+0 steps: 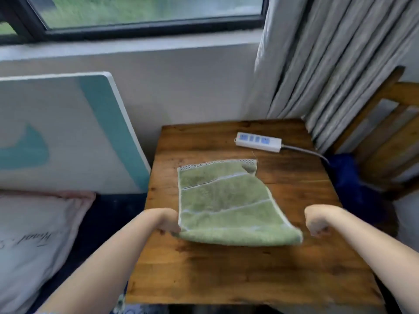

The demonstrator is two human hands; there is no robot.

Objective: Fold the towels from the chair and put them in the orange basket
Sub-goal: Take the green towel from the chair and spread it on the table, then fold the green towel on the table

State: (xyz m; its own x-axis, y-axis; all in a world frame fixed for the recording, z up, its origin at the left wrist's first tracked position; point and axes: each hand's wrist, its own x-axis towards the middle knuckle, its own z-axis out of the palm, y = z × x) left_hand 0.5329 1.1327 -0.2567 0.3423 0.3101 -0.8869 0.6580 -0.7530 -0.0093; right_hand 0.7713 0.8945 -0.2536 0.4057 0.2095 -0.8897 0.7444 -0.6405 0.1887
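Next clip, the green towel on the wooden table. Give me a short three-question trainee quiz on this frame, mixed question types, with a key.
1. True or false: the fringed green terry towel lies fully flat on the square brown wooden table.
2. Which hand grips the towel's near edge? A) left hand B) right hand C) neither
3. Fill in: the white power strip with blue sockets lies on the table, ____ the towel as the camera sees it.

Key
1. False: its near edge is lifted and rolled over.
2. A: the right hand is curled just beside the towel's corner, holding nothing visible.
3. beyond

Green towel (pixel 224 200) with pale stripes, brown wooden table (pixel 226 273), white power strip (pixel 258 141)
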